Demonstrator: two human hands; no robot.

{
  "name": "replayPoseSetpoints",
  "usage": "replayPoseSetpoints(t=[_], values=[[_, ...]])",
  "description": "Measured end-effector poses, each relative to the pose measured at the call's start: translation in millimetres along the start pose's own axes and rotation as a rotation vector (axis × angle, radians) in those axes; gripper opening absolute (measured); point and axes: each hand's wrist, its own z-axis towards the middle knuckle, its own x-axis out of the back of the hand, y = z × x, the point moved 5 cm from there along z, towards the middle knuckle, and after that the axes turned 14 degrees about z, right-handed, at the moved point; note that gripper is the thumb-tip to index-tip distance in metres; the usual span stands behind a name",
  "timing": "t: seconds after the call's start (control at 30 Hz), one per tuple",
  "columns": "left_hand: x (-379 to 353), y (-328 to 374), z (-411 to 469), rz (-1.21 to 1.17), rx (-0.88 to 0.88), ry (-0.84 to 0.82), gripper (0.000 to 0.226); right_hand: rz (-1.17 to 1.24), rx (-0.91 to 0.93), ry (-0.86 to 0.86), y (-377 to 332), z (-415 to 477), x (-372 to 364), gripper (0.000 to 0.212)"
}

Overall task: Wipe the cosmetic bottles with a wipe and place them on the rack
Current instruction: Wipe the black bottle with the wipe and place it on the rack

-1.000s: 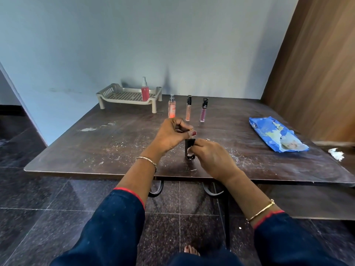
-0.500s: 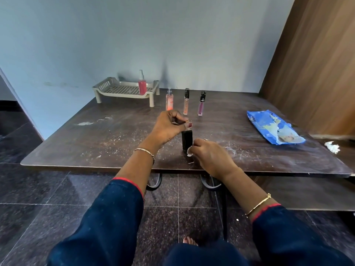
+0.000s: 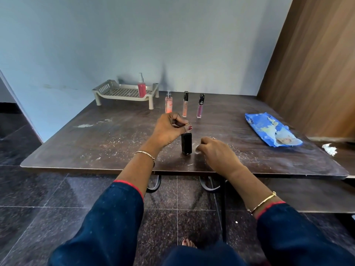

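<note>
Standing upright near the front edge of the table (image 3: 76,143), the black bottle (image 3: 186,143) is pinched at its top by the left hand (image 3: 169,129), thumb and fingertips closed on the cap. Just to its right, the right hand (image 3: 215,152) is curled shut around a small white wipe (image 3: 197,150), which sits beside the bottle's lower half; whether it touches the bottle I cannot tell.

Further back, three more wait in a row toward the middle of the far edge: a peach spray bottle (image 3: 168,103), an orange gloss tube (image 3: 185,104) and a purple gloss tube (image 3: 200,106). At the far left corner the rack (image 3: 107,91) carries only one red pump bottle (image 3: 141,87). A blue wipe packet (image 3: 272,129) lies by the right edge.

By my reading, one bottle is finished and racked, the black one is mid-wipe, and three are unwiped, so most of the job remains.
</note>
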Motion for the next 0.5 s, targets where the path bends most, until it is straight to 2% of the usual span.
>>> replayPoseSetpoints(t=[0.07,0.13,0.23,0.37,0.5], values=[[-0.5,0.3,-0.1,0.0,-0.008,0.007,0.021,0.013,0.041,0.093,-4.0,-0.2,3.4,0.019],[-0.5,-0.1,0.2,-0.001,-0.014,0.019,0.022,-0.008,0.166,0.157,-22.0,-1.6,5.6,0.021],[-0.2,-0.1,1.1,0.01,-0.01,0.025,0.023,-0.147,0.404,0.13,-52.5,1.2,-2.4,0.02],[-0.4,1.1,1.0,0.023,-0.004,0.013,0.022,-0.262,0.412,0.054,-50.6,11.9,-10.0,0.013],[0.6,4.3,1.4,0.03,-0.039,-0.012,0.024,-0.233,0.476,-0.027,-43.6,9.9,-13.5,0.012]])
